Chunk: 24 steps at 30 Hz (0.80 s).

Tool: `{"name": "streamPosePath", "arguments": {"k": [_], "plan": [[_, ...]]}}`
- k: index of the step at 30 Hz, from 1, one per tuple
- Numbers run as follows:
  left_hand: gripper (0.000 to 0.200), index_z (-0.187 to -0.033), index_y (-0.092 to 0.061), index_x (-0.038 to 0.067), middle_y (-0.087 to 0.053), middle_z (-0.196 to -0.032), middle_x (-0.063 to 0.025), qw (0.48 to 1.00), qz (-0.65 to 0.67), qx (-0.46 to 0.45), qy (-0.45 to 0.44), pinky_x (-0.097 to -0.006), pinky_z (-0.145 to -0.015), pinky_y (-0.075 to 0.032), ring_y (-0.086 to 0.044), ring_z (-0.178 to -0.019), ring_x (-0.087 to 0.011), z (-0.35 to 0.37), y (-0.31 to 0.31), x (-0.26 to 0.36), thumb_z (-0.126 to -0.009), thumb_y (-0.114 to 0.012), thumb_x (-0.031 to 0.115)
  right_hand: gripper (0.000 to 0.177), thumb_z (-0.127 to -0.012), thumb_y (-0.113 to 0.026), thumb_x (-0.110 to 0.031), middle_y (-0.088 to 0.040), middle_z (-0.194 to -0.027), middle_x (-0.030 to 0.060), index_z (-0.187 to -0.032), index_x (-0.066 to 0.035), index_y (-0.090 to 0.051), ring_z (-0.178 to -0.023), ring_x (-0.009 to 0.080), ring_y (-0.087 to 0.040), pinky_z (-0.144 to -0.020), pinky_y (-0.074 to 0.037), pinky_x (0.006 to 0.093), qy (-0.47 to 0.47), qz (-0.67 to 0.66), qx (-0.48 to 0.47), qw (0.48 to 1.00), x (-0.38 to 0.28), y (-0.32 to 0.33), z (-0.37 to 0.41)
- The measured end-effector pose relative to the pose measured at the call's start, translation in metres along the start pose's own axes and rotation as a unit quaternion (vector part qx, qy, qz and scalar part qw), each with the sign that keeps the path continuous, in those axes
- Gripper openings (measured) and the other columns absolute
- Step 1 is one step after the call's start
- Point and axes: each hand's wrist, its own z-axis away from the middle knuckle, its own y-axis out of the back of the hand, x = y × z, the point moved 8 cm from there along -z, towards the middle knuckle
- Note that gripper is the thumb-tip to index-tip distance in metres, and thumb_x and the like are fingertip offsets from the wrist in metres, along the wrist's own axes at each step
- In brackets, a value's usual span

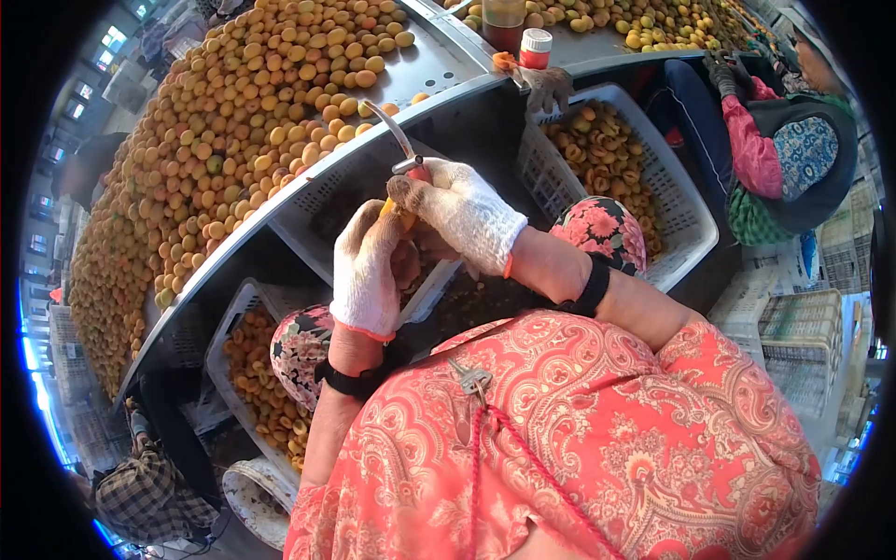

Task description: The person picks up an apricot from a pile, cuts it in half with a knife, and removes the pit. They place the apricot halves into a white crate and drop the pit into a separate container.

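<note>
My right hand (467,210), in a soiled white knit glove, is closed round the red handle of a folding knife (402,142). Its curved blade points up and away from me, toward the table. Close against it, my left hand (362,271), gloved the same way, has its fingers curled round an apricot (403,217). Only a small orange part of that fruit shows between the two hands; the rest is hidden by the gloves. Both hands are held above my lap, in front of the metal table edge (280,193).
Whole apricots (224,131) are heaped on the metal table. Halved apricots fill a white crate (695,210) at my right and another crate (217,345) at my left. A red jar (535,51) stands on the rim. Other people sit at right (765,149) and lower left (149,490).
</note>
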Motion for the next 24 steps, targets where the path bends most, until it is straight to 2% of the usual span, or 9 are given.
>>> {"name": "streamPosePath", "arguments": {"k": [1,4,7,9,12,17,19,22,24], "plan": [[0.021,-0.094,-0.058,0.006,-0.047,-0.065,0.0030,1.000,-0.001,0.002,0.000,-0.0220,-0.045,-0.030,-0.042,-0.051,-0.0066,0.000,0.000,0.003,-0.098,-0.052,0.026,0.023,-0.096,-0.064,-0.025,-0.060,-0.081,0.0030,-0.107,-0.006,-0.057,-0.075,0.0093,-0.056,-0.065,-0.048,0.0236,0.000,-0.001,-0.002,1.000,0.002,0.001,0.000],[0.025,-0.088,-0.057,0.007,-0.044,-0.061,0.0020,0.999,0.035,0.007,0.022,-0.0238,-0.042,-0.028,-0.040,-0.046,-0.0087,-0.002,0.004,0.003,-0.099,-0.051,0.029,0.025,-0.090,-0.069,-0.016,-0.063,-0.086,0.0073,-0.106,-0.001,-0.057,-0.087,0.0124,-0.061,-0.080,-0.050,0.0284,0.316,0.202,0.009,0.927,-0.042,-0.001,0.017],[0.031,-0.088,-0.057,0.008,-0.044,-0.060,0.0018,0.999,0.009,0.036,0.003,-0.0240,-0.042,-0.028,-0.039,-0.046,-0.0092,0.002,0.010,-0.003,-0.100,-0.050,0.036,0.028,-0.087,-0.071,-0.018,-0.065,-0.088,0.0121,-0.105,-0.001,-0.058,-0.086,0.0180,-0.064,-0.078,-0.051,0.0318,0.227,0.264,-0.067,0.935,-0.037,-0.003,0.015],[0.033,-0.088,-0.057,0.007,-0.048,-0.062,0.0002,1.000,0.002,0.026,0.007,-0.0240,-0.041,-0.029,-0.040,-0.045,-0.0092,0.002,0.014,-0.005,-0.100,-0.052,0.037,0.031,-0.086,-0.071,-0.021,-0.066,-0.087,0.0183,-0.103,0.000,-0.057,-0.085,0.0290,-0.068,-0.076,-0.052,0.0360,0.199,0.280,-0.073,0.936,-0.037,-0.007,0.020],[0.035,-0.088,-0.057,0.007,-0.051,-0.063,-0.0006,0.999,0.036,0.024,0.027,-0.0240,-0.040,-0.029,-0.041,-0.044,-0.0093,0.005,0.013,-0.007,-0.100,-0.055,0.040,0.026,-0.082,-0.071,-0.014,-0.065,-0.084,0.0207,-0.102,-0.001,-0.058,-0.080,0.0350,-0.067,-0.067,-0.053,0.0362,0.314,0.399,-0.018,0.861,-0.046,-0.015,0.030],[0.038,-0.092,-0.056,0.008,-0.050,-0.064,0.0007,0.998,0.029,0.011,0.056,-0.0239,-0.040,-0.026,-0.040,-0.045,-0.0090,0.010,0.010,-0.008,-0.103,-0.046,0.043,0.022,-0.086,-0.066,-0.022,-0.066,-0.077,0.0204,-0.092,-0.002,-0.060,-0.079,0.0401,-0.066,-0.068,-0.053,0.0436,0.320,0.440,-0.016,0.839,-0.049,-0.020,0.033],[0.034,-0.096,-0.057,0.008,-0.052,-0.067,0.0007,0.996,0.015,-0.070,0.053,-0.0229,-0.039,-0.025,-0.042,-0.045,-0.0093,0.010,0.003,-0.009,-0.103,-0.048,0.040,0.021,-0.086,-0.065,-0.022,-0.066,-0.075,0.0203,-0.091,-0.002,-0.061,-0.078,0.0400,-0.066,-0.068,-0.053,0.0437,0.320,0.452,-0.014,0.833,-0.048,-0.019,0.033],[0.028,-0.106,-0.057,0.007,-0.055,-0.072,0.0002,0.982,0.081,0.019,0.169,-0.0222,-0.038,-0.027,-0.044,-0.046,-0.0098,0.008,0.005,-0.021,-0.102,-0.049,0.033,0.021,-0.085,-0.065,-0.022,-0.066,-0.076,0.0209,-0.090,-0.001,-0.063,-0.078,0.0405,-0.066,-0.068,-0.054,0.0428,0.282,0.401,-0.009,0.872,-0.041,-0.013,0.025],[0.025,-0.111,-0.056,0.006,-0.056,-0.076,-0.0003,0.984,0.091,0.035,0.150,-0.0214,-0.038,-0.030,-0.047,-0.048,-0.0100,0.010,-0.009,-0.012,-0.101,-0.049,0.028,0.023,-0.088,-0.064,-0.022,-0.066,-0.078,0.0221,-0.089,0.000,-0.064,-0.077,0.0402,-0.066,-0.068,-0.053,0.0422,0.206,0.293,-0.003,0.933,-0.029,-0.004,0.015]]}}
